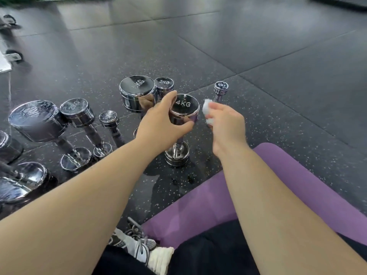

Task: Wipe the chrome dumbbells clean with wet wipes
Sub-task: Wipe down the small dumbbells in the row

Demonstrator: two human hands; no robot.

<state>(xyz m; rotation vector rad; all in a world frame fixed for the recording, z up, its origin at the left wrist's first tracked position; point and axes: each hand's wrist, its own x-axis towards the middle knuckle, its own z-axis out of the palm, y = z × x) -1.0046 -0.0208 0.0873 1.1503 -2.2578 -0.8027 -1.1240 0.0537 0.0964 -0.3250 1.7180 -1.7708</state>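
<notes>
Steadying the 4KG dumbbell (pixel 184 106) for wiping is the step in hand. The dumbbell stands on end on the speckled rubber floor (pixel 258 56), just ahead of the purple mat (pixel 278 175). Its lower head rests on the floor and its marked upper head faces up. The left hand (pixel 158 122) grasps the upper head from the left: the fingers (pixel 169 98) curl over the far rim and the thumb bears on the near side wall. The right hand (pixel 228 126) is just beside the same head, on its right, and apart from it. Its fingers are clenched round a crumpled white wet wipe (pixel 207 109), part of which protrudes from the grip. The wipe is not in contact with the chrome.

Behind the held dumbbell stand a 5KG dumbbell (pixel 138 90) and a 2KG dumbbell (pixel 163 84), close together. A small dumbbell (pixel 220 90) stands apart to the right. A further group of dumbbells (pixel 76 112) stands at the left; whether these are wiped cannot be told.

Next move, as judged: bring the wipe onto the upper head and pass it over the flat face and round the side wall. Hold the left-hand grasp firm, since a dumbbell on end can tip under side pressure. The left hand covers part of the wall, so a regrip or a turn of the dumbbell will be needed to reach that area, then the handle and lower head.
</notes>
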